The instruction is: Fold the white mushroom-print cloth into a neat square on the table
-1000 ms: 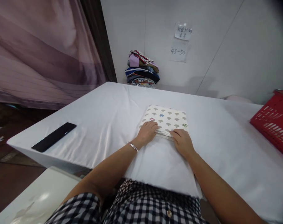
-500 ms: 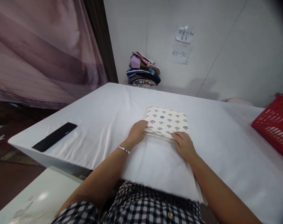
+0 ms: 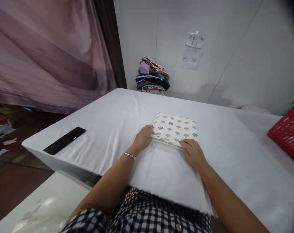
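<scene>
Fold looks finished: mushroom-print cloth lies as a flat square mid-table, just past both hands. Left hand at its 8 o'clock corner, fingers curled around the edge. Right hand at 5 o'clock, fingers pinching the near edge. Judged next: a two-handed lift, layers kept together.

Both forearms are stretched forward, converging. The left hand is laid flat, fingers curled; the right hand is set palm-down, fingers bent.
</scene>
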